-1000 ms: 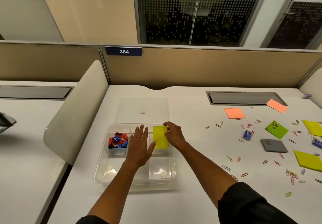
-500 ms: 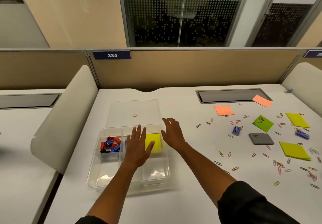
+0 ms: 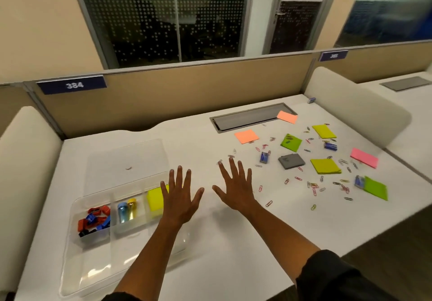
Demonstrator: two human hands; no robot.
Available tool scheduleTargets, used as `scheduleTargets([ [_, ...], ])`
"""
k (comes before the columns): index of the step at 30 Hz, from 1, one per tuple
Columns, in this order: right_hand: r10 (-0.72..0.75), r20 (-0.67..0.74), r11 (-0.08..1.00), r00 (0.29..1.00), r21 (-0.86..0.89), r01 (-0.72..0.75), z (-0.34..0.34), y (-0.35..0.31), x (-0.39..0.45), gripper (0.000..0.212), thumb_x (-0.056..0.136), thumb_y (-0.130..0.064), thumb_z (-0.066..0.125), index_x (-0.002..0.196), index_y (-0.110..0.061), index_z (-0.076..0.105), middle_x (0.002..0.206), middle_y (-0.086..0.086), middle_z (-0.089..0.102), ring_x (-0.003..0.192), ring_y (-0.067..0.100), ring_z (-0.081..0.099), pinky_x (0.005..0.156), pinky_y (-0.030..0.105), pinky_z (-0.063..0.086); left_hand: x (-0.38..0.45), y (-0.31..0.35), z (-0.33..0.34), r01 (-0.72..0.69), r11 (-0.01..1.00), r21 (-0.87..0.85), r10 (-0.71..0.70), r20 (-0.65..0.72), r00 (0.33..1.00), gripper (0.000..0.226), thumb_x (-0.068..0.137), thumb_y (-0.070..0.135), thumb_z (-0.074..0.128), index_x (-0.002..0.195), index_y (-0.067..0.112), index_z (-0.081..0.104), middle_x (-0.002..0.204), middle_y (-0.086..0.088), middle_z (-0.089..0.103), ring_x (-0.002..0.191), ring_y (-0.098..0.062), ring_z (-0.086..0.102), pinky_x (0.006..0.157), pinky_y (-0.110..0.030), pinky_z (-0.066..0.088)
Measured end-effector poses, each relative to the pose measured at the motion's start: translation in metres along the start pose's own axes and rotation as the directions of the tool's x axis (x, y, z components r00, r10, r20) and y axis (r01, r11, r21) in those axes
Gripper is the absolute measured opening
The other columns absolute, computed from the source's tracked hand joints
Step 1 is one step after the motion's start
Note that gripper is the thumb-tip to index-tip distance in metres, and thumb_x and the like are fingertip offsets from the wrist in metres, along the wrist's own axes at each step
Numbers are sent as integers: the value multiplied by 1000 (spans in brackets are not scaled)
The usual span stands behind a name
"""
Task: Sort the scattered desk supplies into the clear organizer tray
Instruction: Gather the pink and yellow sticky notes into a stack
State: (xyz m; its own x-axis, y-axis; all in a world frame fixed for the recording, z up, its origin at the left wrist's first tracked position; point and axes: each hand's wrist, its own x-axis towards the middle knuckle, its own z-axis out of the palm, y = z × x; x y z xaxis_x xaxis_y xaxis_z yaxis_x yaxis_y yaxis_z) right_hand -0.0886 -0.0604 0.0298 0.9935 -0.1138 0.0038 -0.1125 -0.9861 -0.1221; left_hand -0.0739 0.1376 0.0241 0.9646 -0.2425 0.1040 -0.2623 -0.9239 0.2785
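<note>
The clear organizer tray (image 3: 77, 268) sits at the desk's left front. Its back compartments hold red and blue clips (image 3: 94, 220), two small tubes (image 3: 127, 210) and a yellow sticky pad (image 3: 155, 198). My left hand (image 3: 181, 197) hovers with spread fingers over the tray's right end, holding nothing. My right hand (image 3: 236, 187) is spread open above the bare desk to the tray's right. Scattered to the right lie several sticky pads: orange (image 3: 246, 136), green (image 3: 291, 141), yellow (image 3: 325, 166), pink (image 3: 364, 158). Several paper clips (image 3: 313, 187) lie among them.
The tray's clear lid (image 3: 127, 160) lies flat behind the tray. A grey pad (image 3: 291, 160) and small blue sharpeners (image 3: 264, 157) sit among the supplies. A cable slot (image 3: 250, 117) is set in the desk at the back. White dividers (image 3: 355, 111) flank the desk.
My right hand let go of the yellow sticky pad in the tray and moved right, over the desk, with fingers spread. The view swung right, showing more of the scattered supplies.
</note>
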Motion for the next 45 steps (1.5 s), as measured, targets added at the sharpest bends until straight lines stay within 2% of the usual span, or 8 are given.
scheduleTargets([
  [5, 129, -25, 992, 991, -11, -129, -4, 51, -18, 83, 81, -77, 13, 149, -34, -7, 159, 6, -11, 146, 34, -5, 112, 60, -3, 12, 45, 16, -116, 993, -23, 116, 45, 992, 82, 84, 71, 9, 151, 24, 11, 158, -1, -9, 145, -24, -13, 113, -56, -3],
  [12, 322, -7, 947, 947, 20, -321, -8, 130, -41, 86, 80, -77, 17, 149, -34, -10, 158, 6, -18, 146, 33, -11, 113, 59, -4, 27, 117, 37, -248, 968, -44, 252, 137, 958, 95, 74, 78, -12, 151, 25, 4, 157, -2, -16, 144, -24, -19, 113, -55, -5],
  [24, 534, -4, 841, 845, 100, -531, -16, 321, -72, 80, 89, -67, 31, 151, -29, -3, 160, 8, -7, 146, 32, -3, 114, 57, 2, 48, 290, 96, -396, 911, -115, 412, 219, 884, 97, 72, 79, -14, 151, 26, 5, 158, -1, -16, 144, -23, -19, 114, -52, -9],
  [32, 616, 34, 776, 787, 150, -613, -25, 454, -79, 77, 90, -36, 48, 151, -22, 3, 159, 9, 4, 145, 33, 4, 114, 57, 12, 66, 405, 141, -451, 876, -173, 482, 247, 841, 100, 71, 80, -13, 151, 25, 9, 158, 0, -15, 143, -21, -21, 115, -51, -7],
  [38, 552, 176, 803, 815, 149, -577, -26, 517, -75, 89, 89, -43, 52, 150, -21, -9, 158, 8, 2, 145, 33, 3, 115, 56, 10, 71, 454, 164, -438, 878, -191, 476, 272, 836, 99, 72, 81, -10, 151, 25, 12, 158, 1, -14, 144, -20, -20, 114, -50, -6],
  [40, 535, 207, 810, 819, 148, -567, -25, 528, -72, 91, 89, -48, 53, 150, -22, -8, 158, 9, 4, 145, 33, 5, 114, 55, 11, 74, 467, 166, -401, 890, -217, 451, 288, 845, 96, 75, 81, -2, 151, 24, 12, 159, 0, -12, 144, -19, -18, 115, -49, -5],
  [42, 524, 228, 809, 820, 168, -564, -24, 537, -67, 91, 87, -51, 54, 151, -23, -4, 157, 9, 9, 145, 33, 8, 113, 53, 14, 77, 475, 169, -341, 900, -273, 415, 290, 862, 76, 88, 68, 20, 150, 24, 17, 159, 0, -7, 145, -19, -14, 116, -50, -3],
  [45, 504, 148, 831, 851, 187, -524, -22, 546, -63, 86, 85, -50, 59, 150, -21, 12, 150, 10, 28, 139, 29, 26, 111, 46, 26, 81, 482, 173, -280, 898, -339, 376, 263, 889, 59, 96, 49, 39, 148, 23, 25, 160, 0, 1, 146, -19, -8, 117, -48, 2],
])
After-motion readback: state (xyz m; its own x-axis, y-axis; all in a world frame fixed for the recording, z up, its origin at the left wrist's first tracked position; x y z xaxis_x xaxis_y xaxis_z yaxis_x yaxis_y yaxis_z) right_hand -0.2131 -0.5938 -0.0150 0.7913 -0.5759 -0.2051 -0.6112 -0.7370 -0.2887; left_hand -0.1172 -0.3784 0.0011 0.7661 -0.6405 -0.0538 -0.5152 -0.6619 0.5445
